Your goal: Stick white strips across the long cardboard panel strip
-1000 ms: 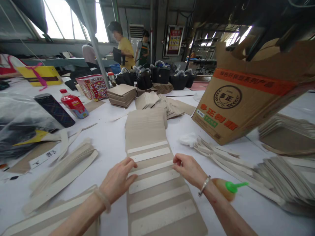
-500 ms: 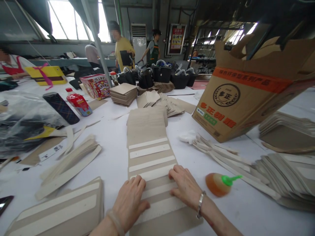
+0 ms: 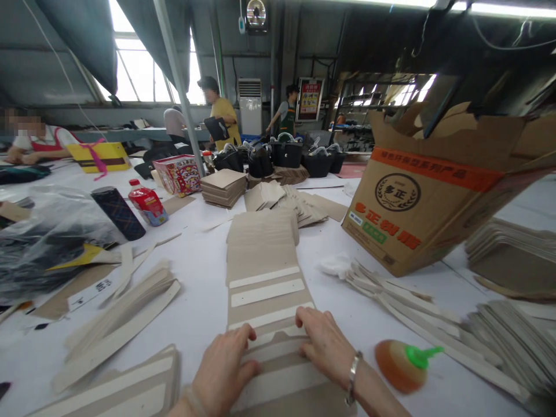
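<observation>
Both your hands lie flat, fingers spread, gripping nothing. Your left hand (image 3: 226,370) and right hand (image 3: 324,344) press on the white strip (image 3: 273,337) (it runs side to side) on the long row of cards (image 3: 264,278) stretching away from you.

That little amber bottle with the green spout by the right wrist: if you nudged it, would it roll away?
Probably. The bottle lies on its side on the smooth table, and its body looks rounded, so a push might roll it. The spout sticking out could make it curve round. It looks small, so likely light.
</observation>
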`<state>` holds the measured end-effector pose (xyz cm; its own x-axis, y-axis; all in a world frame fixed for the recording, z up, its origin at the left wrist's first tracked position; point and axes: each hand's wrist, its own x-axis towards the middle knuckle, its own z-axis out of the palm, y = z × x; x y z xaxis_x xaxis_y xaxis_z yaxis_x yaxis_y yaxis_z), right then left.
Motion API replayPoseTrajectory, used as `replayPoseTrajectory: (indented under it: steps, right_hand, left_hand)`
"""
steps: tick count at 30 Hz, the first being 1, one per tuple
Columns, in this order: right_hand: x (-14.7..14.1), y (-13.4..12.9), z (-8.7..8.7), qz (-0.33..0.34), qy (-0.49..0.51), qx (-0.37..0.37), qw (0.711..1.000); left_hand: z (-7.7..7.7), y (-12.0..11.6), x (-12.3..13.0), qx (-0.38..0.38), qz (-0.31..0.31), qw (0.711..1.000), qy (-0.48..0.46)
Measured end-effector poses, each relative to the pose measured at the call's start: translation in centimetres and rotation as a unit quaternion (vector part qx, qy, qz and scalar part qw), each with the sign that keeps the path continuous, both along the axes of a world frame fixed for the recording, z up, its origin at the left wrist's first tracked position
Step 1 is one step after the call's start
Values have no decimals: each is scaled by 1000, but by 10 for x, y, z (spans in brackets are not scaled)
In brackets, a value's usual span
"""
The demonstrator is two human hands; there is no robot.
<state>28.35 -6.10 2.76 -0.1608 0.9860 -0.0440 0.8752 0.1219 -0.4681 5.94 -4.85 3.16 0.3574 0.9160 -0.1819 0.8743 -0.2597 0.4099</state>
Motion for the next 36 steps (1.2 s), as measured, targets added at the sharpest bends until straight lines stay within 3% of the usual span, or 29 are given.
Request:
replayPoseTrajectory:
  steps: [5,8,16,20,26,30,36]
  right_hand:
    - [-5,54,3,4,-38,-13,999]
    - [-6,69,-2,7,-54,-31,998]
    - [-11,53,7,-3,-65,-3,998]
    - [-13,55,17,-4,-59,15,998]
    - [-16,115,33,-4,-85,34,996]
    - [-16,150,23,16,-107,28,994]
    - [-14,158,12,30,-122,53,991]
  left_hand:
    - [4,43,2,29,-4,999,24]
    - [-1,55,4,24,-11,999,38]
    - [-3,48,8,30,-7,999,43]
    - [4,53,5,39,-3,999,25]
    - [25,111,7,78,4,996,45]
    - [24,141,11,67,1,994,82]
    - [23,143,16,80,-11,990,119]
